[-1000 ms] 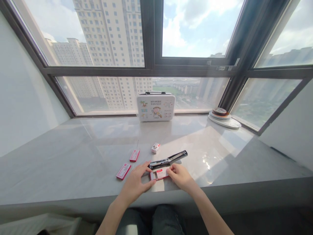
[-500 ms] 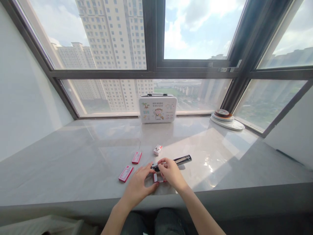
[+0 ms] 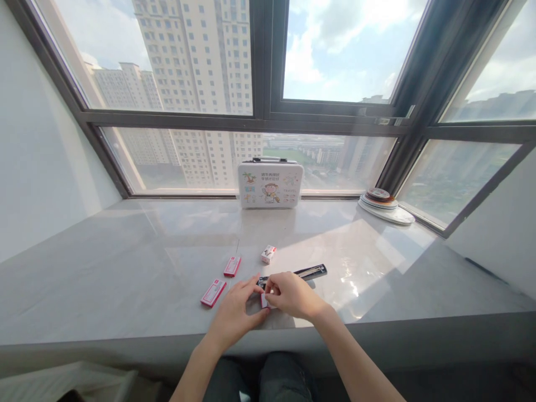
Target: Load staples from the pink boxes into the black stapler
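Note:
A black stapler lies opened up on the ledge, its long metal channel showing to the right of my hands. Just in front of its near end is a small red and white staple box, partly covered by my fingers. My left hand curves around this box from the left, thumb in front and fingertips by the stapler's end. From the right, my right hand reaches over the box with thumb and forefinger pinched at its top; whatever is between those fingertips is too small to make out.
Two flat pink and white boxes lie left of my hands. A small white box sits beyond them. Against the window stands a white cartoon case. Stacked round plates occupy the right corner. The ledge's front edge is close to me.
My right hand has moved from the stapler's end down toward me, onto the staple box, and now covers more of it. My left hand stays around the box.

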`<state>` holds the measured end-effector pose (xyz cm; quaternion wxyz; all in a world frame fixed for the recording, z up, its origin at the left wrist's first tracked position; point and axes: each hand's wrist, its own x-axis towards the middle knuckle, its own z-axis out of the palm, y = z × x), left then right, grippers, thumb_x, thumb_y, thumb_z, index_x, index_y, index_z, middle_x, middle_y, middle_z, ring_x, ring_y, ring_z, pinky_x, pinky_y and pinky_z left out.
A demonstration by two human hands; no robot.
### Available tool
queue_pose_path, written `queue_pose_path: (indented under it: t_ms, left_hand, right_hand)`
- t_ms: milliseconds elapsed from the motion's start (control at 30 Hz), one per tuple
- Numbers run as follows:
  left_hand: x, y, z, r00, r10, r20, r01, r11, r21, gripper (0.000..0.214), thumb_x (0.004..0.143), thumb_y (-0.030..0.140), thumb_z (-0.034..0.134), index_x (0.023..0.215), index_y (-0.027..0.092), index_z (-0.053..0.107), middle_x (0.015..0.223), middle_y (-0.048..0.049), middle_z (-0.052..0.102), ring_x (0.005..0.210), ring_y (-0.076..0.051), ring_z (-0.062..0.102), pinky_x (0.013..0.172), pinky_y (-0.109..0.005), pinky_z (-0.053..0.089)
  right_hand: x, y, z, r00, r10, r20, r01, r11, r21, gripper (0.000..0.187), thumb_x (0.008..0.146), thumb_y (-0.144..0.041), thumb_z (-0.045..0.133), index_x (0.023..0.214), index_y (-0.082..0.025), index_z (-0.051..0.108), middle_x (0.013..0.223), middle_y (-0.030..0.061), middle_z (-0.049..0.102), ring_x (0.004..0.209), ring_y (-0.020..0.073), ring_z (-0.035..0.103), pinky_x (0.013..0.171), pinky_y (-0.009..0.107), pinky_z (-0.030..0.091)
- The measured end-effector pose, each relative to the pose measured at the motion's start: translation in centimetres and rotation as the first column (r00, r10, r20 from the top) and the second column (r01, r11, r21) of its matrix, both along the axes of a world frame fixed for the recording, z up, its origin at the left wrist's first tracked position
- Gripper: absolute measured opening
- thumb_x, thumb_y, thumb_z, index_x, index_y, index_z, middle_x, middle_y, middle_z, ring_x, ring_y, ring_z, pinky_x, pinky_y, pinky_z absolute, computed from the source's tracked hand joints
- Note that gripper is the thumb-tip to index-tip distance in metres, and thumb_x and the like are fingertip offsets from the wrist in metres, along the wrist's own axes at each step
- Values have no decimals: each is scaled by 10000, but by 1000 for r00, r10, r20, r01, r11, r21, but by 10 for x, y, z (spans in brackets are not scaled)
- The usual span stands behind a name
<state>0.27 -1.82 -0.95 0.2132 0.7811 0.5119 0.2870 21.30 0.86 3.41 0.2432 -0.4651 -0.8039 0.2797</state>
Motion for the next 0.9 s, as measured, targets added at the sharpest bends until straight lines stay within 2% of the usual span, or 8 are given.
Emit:
queue_pose_path:
  t_ms: [133, 267, 367, 433, 533, 700, 800, 900]
  left_hand:
    - [-1, -1, 0, 1000, -8, 16, 8, 1000, -12, 286, 847, 341, 756, 1124, 304, 690, 1560, -28, 512, 1416, -271, 502, 1189, -435, 401]
    - [-5, -5, 2, 997, 7, 71, -9, 1000, 21, 451, 818, 360, 794, 1233, 291, 630, 1546, -44, 513, 1393, -263, 512, 1153, -407, 426]
    - [-6, -9, 3, 993, 93, 71, -98, 992, 80, 220, 923, 421, 689, 1059, 252, 650, 1257, -48, 674, 1180, -247, 620, 1001, -380, 490]
    - [-2, -11, 2, 988, 155, 2, -154, 983, 96, 233, 1000, 431, 572, 881, 244, 643, 962, -26, 701, 964, -237, 646, 876, -376, 484]
    - [14, -12, 1, 975, 201, -91, -190, 975, 111, 281, 1019, 386, 527, 805, 246, 642, 827, -15, 682, 863, -241, 629, 821, -382, 435]
    - [35, -15, 4, 978, 201, -45, -197, 976, 94, 265, 1032, 401, 516, 878, 241, 661, 838, -6, 686, 849, -220, 628, 805, -363, 407]
    - [38, -18, 6, 981, 192, -40, -186, 976, 113, 249, 1040, 430, 514, 1115, 270, 688, 801, 11, 662, 802, -205, 618, 796, -354, 403]
    - [40, -19, 4, 974, 199, -111, -179, 970, 165, 324, 1015, 421, 564, 1301, 301, 655, 857, 2, 679, 830, -217, 626, 784, -357, 398]
  right_hand:
    - [7, -5, -5, 999, 30, 32, -29, 999, -44, 60, 840, -195, 701, 811, -215, 749, 672, -28, 658, 625, 140, 565, 553, 232, 277]
    - [29, -13, -8, 999, -41, 26, 42, 998, -39, 97, 915, -252, 658, 928, -225, 750, 712, -16, 673, 656, 160, 582, 585, 245, 297]
    - [57, -19, -15, 975, -212, 63, 213, 977, -11, 267, 1015, -338, 547, 810, -205, 656, 692, -2, 636, 653, 169, 554, 591, 269, 279]
    - [69, -23, -23, 946, -292, 139, 295, 955, -2, 384, 1051, -366, 488, 714, -203, 574, 637, -4, 577, 618, 165, 501, 583, 289, 240]
    - [67, -25, -33, 945, -272, 182, 279, 960, -13, 417, 1065, -364, 473, 686, -199, 529, 647, 0, 571, 620, 157, 476, 593, 302, 223]
    - [49, -23, -42, 969, -221, 107, 225, 974, -27, 401, 1069, -395, 478, 736, -188, 563, 711, 11, 626, 667, 152, 528, 608, 296, 256]
    - [71, -24, -48, 958, -287, 15, 286, 952, -106, 435, 1033, -495, 529, 728, -188, 569, 636, -8, 568, 630, 149, 512, 583, 281, 280]
    - [107, -22, -53, 896, -426, -121, 384, 883, -269, 412, 950, -610, 625, 919, -200, 611, 581, -50, 508, 516, 130, 445, 505, 257, 274]
